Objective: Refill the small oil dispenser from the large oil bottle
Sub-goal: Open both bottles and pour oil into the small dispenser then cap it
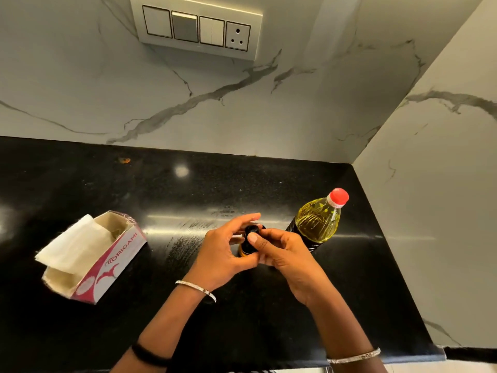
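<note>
Dispenser (248,244): small, dark, upright on the black surface (188,189), centre of view, between both hands. Long axis vertical; black top (252,230) faces up toward the camera. An amber band shows low on its body.

Left hand (223,251): wraps the dispenser body from the left, fingers (242,220) curled over the far side and thumb on the near side, steadying it.

Right hand (286,258): comes in from the right, thumb and fingertips pinched on the top. The grip looks set for twisting it off. How far the top has loosened cannot be told.

Bottle (318,223): stands upright just right of the right hand and slightly behind it, yellow oil inside, red cap (338,197) on. It is not touched.

Judgement: this is the opening step and no pouring has begun. The turn is about the dispenser's vertical axis. The right hand is nearer the bottle, so the reach for it likely falls to that hand once the top is off.

Elsewhere: an open tissue box (107,261) lies well to the left, and a switch panel (197,26) is on the marble wall.
</note>
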